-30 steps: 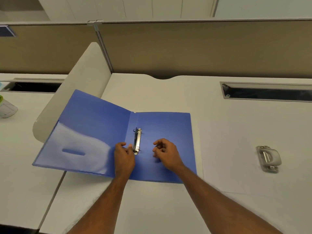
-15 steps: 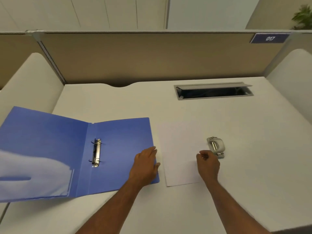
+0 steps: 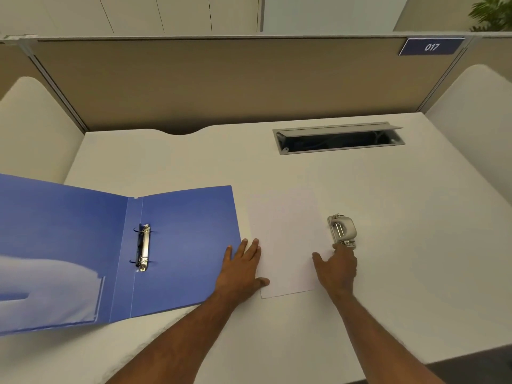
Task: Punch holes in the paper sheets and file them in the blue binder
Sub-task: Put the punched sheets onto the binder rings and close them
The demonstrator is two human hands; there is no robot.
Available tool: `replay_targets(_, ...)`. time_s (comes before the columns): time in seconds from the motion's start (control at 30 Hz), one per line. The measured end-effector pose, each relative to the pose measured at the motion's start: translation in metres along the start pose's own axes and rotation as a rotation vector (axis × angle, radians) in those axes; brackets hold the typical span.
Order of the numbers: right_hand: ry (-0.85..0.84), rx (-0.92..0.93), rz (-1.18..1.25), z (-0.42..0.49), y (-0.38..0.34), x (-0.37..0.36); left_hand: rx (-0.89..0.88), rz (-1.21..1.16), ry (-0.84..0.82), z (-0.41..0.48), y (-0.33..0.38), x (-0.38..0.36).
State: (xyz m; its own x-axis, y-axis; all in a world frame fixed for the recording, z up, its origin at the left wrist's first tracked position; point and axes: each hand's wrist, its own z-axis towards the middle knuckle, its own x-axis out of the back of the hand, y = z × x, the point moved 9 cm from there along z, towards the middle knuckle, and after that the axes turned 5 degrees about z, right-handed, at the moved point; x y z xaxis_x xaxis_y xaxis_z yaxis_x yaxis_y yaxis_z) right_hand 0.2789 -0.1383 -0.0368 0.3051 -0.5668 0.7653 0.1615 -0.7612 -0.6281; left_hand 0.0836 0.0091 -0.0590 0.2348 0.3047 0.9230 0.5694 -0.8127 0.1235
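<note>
Hands outstretched: left hand [image 3: 243, 270] on binder [image 3: 188, 239] corner, right hand [image 3: 339, 268] at punch [image 3: 342, 228]

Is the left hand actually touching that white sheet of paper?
Touching. The head view shows the left hand lying flat, with its thumb and fingertips resting on the left edge of the paper.
</note>
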Motion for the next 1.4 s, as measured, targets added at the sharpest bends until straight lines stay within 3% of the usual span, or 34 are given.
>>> replay_targets(0.23,-0.173,-0.261,-0.064,0.025,0.017,-0.005,0.003,-0.002,-0.002,0.001,-0.003,-0.001)
replay_targets(0.37,-0.213,-0.280,-0.090,0.029,0.019,-0.009,0.008,0.001,-0.011,0.002,-0.003,-0.002)
replay_targets(0.67,-0.080,-0.175,-0.291,0.003,-0.007,-0.005,0.005,0.021,-0.008,0.002,-0.004,0.000)
replay_targets(0.83,-0.136,-0.287,-0.268,0.013,-0.001,-0.006,0.007,0.018,-0.008,0.001,-0.003,0.000)
replay_targets(1.17,-0.161,-0.305,-0.130,0.013,0.002,-0.014,0.010,0.012,-0.017,0.003,-0.003,-0.002)
replay_targets(1.4,-0.372,-0.435,0.381,0.030,0.019,-0.030,0.001,0.025,-0.020,0.002,-0.003,-0.002)
